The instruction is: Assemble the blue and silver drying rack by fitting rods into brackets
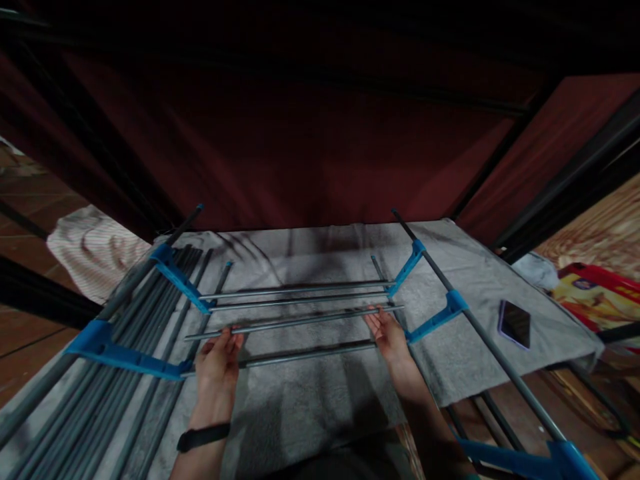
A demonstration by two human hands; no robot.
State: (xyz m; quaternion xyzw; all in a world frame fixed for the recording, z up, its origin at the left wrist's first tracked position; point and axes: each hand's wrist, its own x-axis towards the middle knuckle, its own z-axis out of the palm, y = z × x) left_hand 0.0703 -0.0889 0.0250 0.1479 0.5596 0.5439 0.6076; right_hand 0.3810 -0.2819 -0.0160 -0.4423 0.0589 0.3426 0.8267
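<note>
Between my two hands runs a thin metal tube (300, 321), held crosswise near both of its ends. My left hand (219, 357) has its fingers closed round the left part of it. The fingers of my right hand (386, 331) pinch it near the right end. Around it stands a rack frame of grey poles with blue plastic brackets, such as the left bracket (127, 357) and the right bracket (437, 318). Beyond the held tube, two crossbars (300, 295) span the far brackets. Nearer me, another crossbar (310, 353) passes behind my hands.
Several loose grey tubes (115, 373) lie at the left on a grey cloth (300, 407). A phone (515, 323) rests on the cloth at the right. A red and yellow package (600, 293) stands beyond it. Dark red panels (320, 147) rise behind, and a striped cloth (100, 250) hangs at the left.
</note>
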